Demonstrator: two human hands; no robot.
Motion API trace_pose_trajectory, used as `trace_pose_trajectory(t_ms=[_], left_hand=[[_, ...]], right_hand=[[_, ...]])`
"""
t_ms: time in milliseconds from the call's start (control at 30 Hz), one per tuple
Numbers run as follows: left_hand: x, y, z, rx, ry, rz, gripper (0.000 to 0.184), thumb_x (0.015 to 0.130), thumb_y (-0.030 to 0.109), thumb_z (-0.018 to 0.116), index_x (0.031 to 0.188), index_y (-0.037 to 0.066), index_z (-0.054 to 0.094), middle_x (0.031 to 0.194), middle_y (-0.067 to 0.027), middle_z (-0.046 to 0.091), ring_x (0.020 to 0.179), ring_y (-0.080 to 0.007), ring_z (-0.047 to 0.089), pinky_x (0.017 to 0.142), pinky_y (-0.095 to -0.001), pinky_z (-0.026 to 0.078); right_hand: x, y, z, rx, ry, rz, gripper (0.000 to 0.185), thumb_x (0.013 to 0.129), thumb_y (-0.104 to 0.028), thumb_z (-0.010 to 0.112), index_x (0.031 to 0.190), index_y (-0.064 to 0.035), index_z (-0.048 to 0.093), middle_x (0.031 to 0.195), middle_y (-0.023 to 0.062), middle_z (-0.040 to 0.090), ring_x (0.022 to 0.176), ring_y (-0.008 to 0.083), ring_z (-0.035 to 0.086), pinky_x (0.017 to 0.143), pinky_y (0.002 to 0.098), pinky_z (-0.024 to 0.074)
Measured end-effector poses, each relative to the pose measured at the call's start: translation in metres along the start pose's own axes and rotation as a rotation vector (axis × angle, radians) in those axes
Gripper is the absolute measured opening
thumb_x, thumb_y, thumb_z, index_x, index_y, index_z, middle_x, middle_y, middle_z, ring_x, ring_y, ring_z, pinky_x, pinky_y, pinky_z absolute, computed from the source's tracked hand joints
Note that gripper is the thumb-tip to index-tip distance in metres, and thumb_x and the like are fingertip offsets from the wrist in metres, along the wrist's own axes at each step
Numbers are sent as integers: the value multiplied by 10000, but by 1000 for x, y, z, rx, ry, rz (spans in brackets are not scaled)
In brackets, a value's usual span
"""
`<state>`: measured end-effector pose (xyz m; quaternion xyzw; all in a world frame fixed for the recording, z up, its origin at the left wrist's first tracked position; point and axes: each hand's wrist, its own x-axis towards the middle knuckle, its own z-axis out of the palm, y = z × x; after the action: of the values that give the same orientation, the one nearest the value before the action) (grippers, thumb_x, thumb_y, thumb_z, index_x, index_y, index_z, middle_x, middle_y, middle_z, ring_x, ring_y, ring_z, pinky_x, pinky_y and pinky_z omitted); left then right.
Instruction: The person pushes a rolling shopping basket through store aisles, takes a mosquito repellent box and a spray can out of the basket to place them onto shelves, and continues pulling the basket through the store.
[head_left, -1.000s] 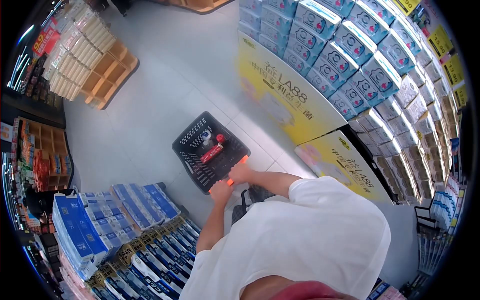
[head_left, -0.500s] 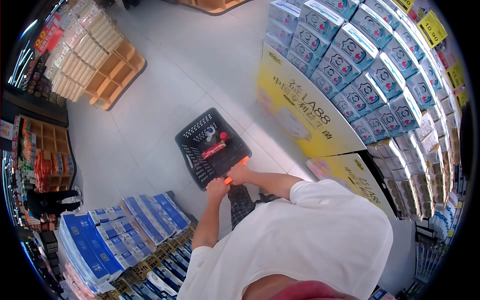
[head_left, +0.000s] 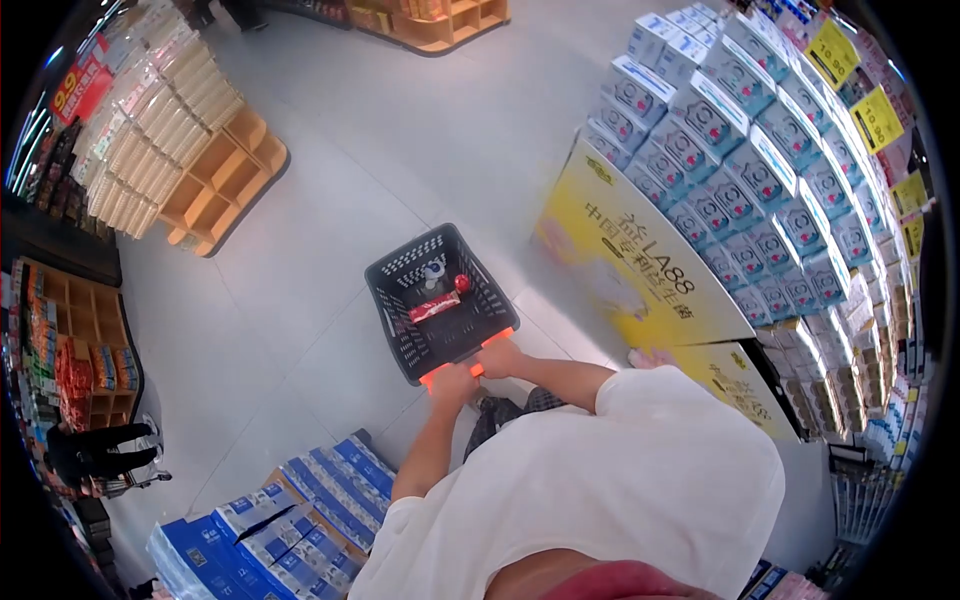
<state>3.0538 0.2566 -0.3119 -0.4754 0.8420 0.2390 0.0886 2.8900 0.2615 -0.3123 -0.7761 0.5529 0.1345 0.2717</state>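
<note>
A black plastic shopping basket (head_left: pixel 445 345) with slotted walls is in front of me, its orange handle (head_left: pixel 507 337) along the edge nearest my body. My left hand (head_left: pixel 453 384) is closed around the handle's left part, and my right hand (head_left: pixel 498 357) grips it further right. Inside the basket lie a long red-and-white box (head_left: pixel 434 306), a white-and-blue item (head_left: pixel 433 271) and a small red round item (head_left: pixel 462 284). What the basket rests on is hidden.
Blue-white packs are stacked above a yellow display board (head_left: pixel 640 260) on the right. Blue cartons (head_left: pixel 250 535) stand at lower left. A wooden shelf unit (head_left: pixel 225 180) holds packs at upper left. Another person (head_left: pixel 100 450) stands at far left with a cart. Pale tiles (head_left: pixel 330 180) stretch ahead.
The basket and both hands sit slightly further right and lower in view. Displays have shifted around me, and the other person at left appears lower, with a cart now showing.
</note>
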Motion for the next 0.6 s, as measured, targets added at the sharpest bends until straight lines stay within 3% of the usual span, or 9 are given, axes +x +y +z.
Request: trace_pose_trajectory(t_ms=[67, 267, 400, 600], left_hand=[[13, -8, -26, -19, -64, 5, 274, 778, 314, 621, 814, 61, 718, 813, -140, 695, 781, -300, 685, 686, -420, 557], [67, -47, -38, -9, -85, 55, 249, 787, 297, 615, 865, 82, 714, 836, -133, 691, 796, -300, 682, 678, -438, 559], [103, -73, -49, 10, 125, 141, 233, 716, 296, 653, 714, 69, 705, 700, -140, 679, 658, -303, 678, 609, -423, 546], [173, -108, -98, 47, 47, 145, 218, 715, 297, 644, 729, 91, 713, 711, -141, 681, 669, -312, 680, 622, -427, 552]], right_hand=[[19, 4, -7, -30, -19, 27, 244, 738, -324, 614, 782, -103, 707, 755, 119, 687, 742, 315, 679, 660, 443, 531], [71, 20, -33, -46, 6, 14, 267, 739, -359, 611, 812, -120, 703, 751, 115, 687, 730, 310, 677, 651, 446, 527], [105, 30, -53, -48, 39, 35, 270, 729, -367, 621, 831, -131, 702, 756, 113, 688, 731, 308, 678, 657, 443, 530], [170, 51, -90, 15, 111, 84, 275, 712, -379, 640, 811, -131, 707, 749, 111, 688, 723, 308, 679, 642, 444, 533]])
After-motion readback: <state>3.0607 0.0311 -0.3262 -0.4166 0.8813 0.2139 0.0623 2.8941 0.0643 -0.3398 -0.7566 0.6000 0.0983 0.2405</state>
